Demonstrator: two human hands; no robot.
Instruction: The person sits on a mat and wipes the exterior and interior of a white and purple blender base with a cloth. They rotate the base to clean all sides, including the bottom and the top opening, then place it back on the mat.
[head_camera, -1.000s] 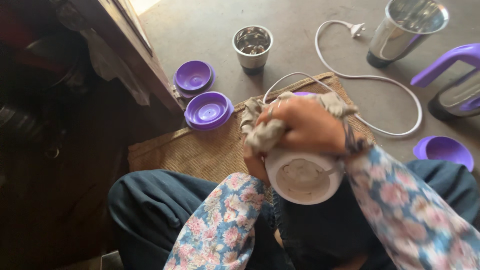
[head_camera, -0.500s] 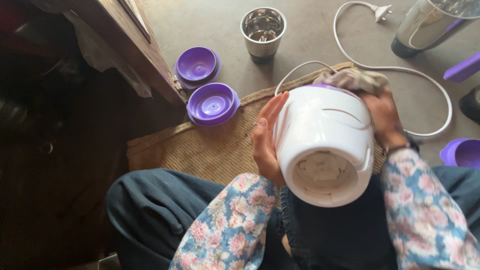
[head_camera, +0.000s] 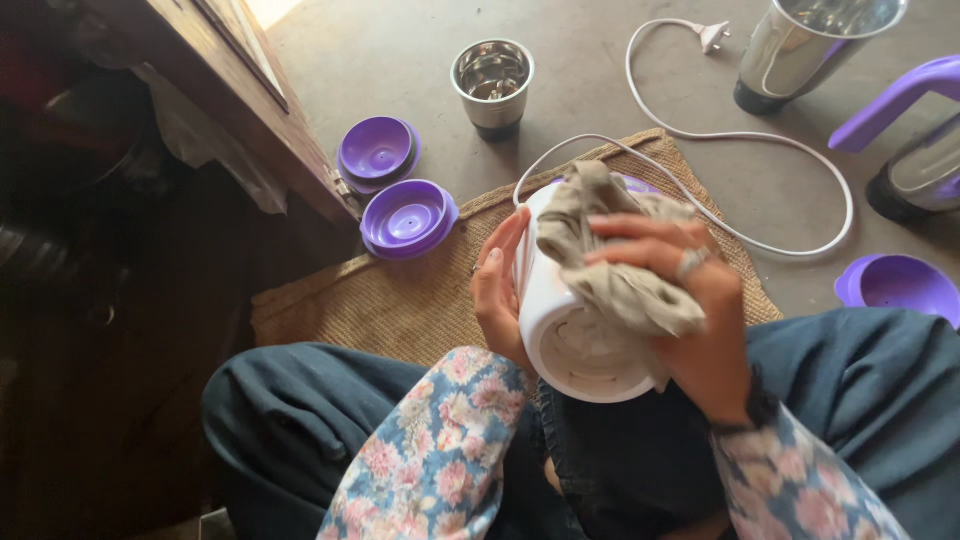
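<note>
A white mixer base (head_camera: 560, 330) lies tipped in my lap, its round underside facing me. My left hand (head_camera: 498, 290) holds its left side, fingers spread against the casing. My right hand (head_camera: 690, 320) grips a crumpled grey-beige cloth (head_camera: 615, 255) and presses it on top of the base. A white power cord (head_camera: 760, 140) runs from the base across the floor to a plug (head_camera: 712, 36).
Two purple lids (head_camera: 378, 150) (head_camera: 408, 217) lie at the left by a wooden door frame (head_camera: 250, 110). A small steel jar (head_camera: 492, 85) stands behind them. Larger steel jars (head_camera: 810, 45) (head_camera: 925, 165) and a purple lid (head_camera: 900, 285) sit right. A woven mat (head_camera: 400, 300) covers the floor.
My right hand has brought the cloth from the far end of the base over its top toward the near rim. The left hand stays on the left side.
</note>
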